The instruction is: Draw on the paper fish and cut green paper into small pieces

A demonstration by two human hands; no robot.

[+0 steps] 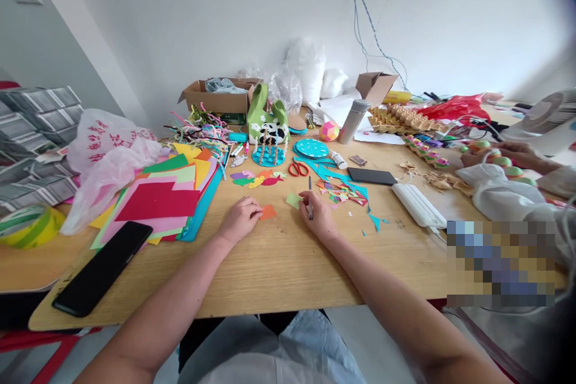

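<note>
My left hand (239,217) rests on the wooden table, its fingers pinched at the edge of a small orange paper piece (269,212). In my right hand (318,216) a pen (310,199) stands nearly upright. A light green paper piece (293,200) lies beside the right fingertips; whether they touch it I cannot tell. Just beyond the hands are colourful fish-shaped paper cutouts (258,179) and red-handled scissors (297,168). Small paper scraps (339,192) are scattered past my right hand.
Stacked coloured sheets (157,204) and a black phone (103,267) lie at left. Behind stand a blue disc with twisted posts (269,155) and a grey bottle (353,122). A white power bank (418,205) sits right. Another person's hand (517,156) works at far right.
</note>
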